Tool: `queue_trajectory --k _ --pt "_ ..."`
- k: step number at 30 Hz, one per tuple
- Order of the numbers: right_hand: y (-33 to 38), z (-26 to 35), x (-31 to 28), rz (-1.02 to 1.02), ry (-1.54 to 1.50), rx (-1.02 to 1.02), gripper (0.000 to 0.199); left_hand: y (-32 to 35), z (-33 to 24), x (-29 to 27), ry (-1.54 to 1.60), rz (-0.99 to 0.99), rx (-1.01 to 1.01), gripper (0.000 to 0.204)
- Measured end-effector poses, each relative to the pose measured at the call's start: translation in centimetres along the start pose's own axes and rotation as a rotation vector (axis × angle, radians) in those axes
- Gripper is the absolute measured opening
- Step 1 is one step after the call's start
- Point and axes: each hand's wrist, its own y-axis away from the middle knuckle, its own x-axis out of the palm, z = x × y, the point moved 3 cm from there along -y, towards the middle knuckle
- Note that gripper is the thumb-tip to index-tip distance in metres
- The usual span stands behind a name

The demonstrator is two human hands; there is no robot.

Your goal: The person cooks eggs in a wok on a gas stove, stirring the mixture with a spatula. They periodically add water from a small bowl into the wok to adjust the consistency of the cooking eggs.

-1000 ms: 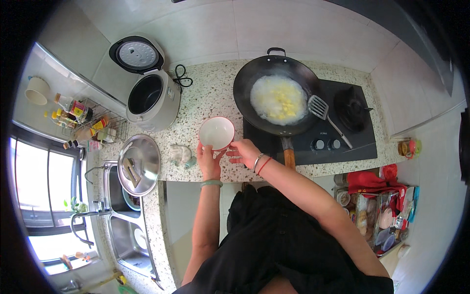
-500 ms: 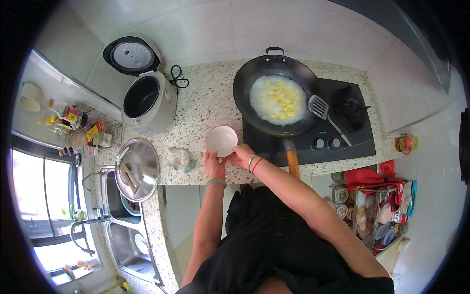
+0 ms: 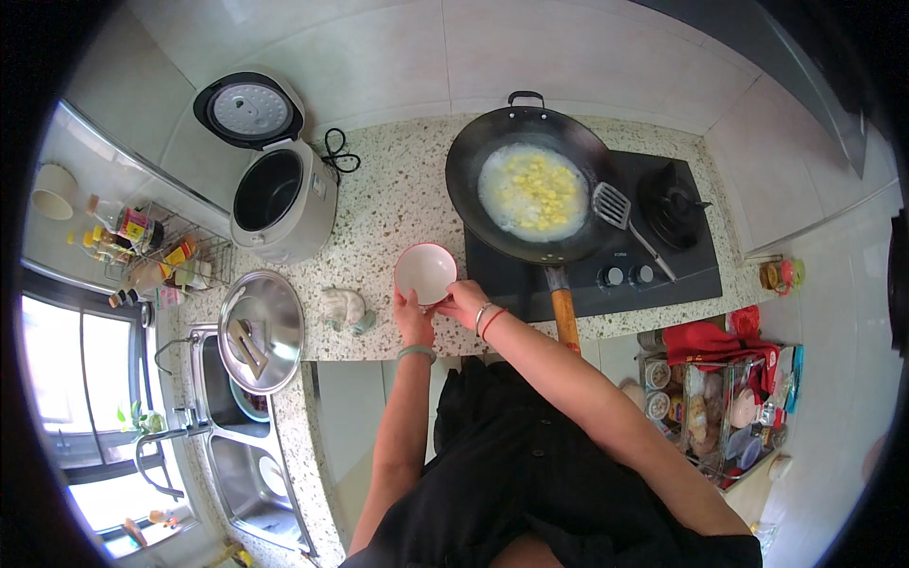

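A small white bowl with a pink rim (image 3: pixel 425 272) sits low over the speckled counter (image 3: pixel 398 204), empty inside. My left hand (image 3: pixel 412 320) grips its near edge from below. My right hand (image 3: pixel 464 301) pinches the rim on the right side. Just beyond stands a black wok (image 3: pixel 530 185) on the stove (image 3: pixel 663 256), holding pale liquid with yellow pieces. The wok's wooden handle (image 3: pixel 564 317) points toward me, close to my right wrist. A metal slotted spatula (image 3: pixel 620 216) leans on the wok's right rim.
An open rice cooker (image 3: pixel 275 194) stands at the counter's left, with a crumpled cloth (image 3: pixel 343 307) near it. A steel lid (image 3: pixel 260 331) rests over the sink (image 3: pixel 241 454). Bottles fill a wire rack (image 3: pixel 151 256) on the left. A shelf of jars (image 3: pixel 720 407) is low on the right.
Both hands and the bowl have shifted slightly right, toward the wok, and nearer the counter's front edge. The wok and spatula look unmoved.
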Motion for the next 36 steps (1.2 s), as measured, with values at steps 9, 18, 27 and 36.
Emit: queue_trajectory --k 9,18,27,36 --pt "1.7 1.7 0.4 -0.002 0.069 -0.053 0.017 1.9 -3.1 0.7 -0.272 -0.207 0.166 0.058" --pt "14.0 10.0 -0.1 0.347 -0.049 -0.372 0.031 8.8 -4.4 7.8 0.091 0.376 -0.069 0.049" --pt "17.9 9.4 -13.4 -0.187 0.041 -0.584 0.022 15.8 0.4 13.2 -0.009 0.459 -0.574 0.049" --pt "18.2 4.8 -14.7 -0.176 0.060 -0.394 0.028 17.3 3.1 14.7 -0.122 0.528 -0.710 0.035"
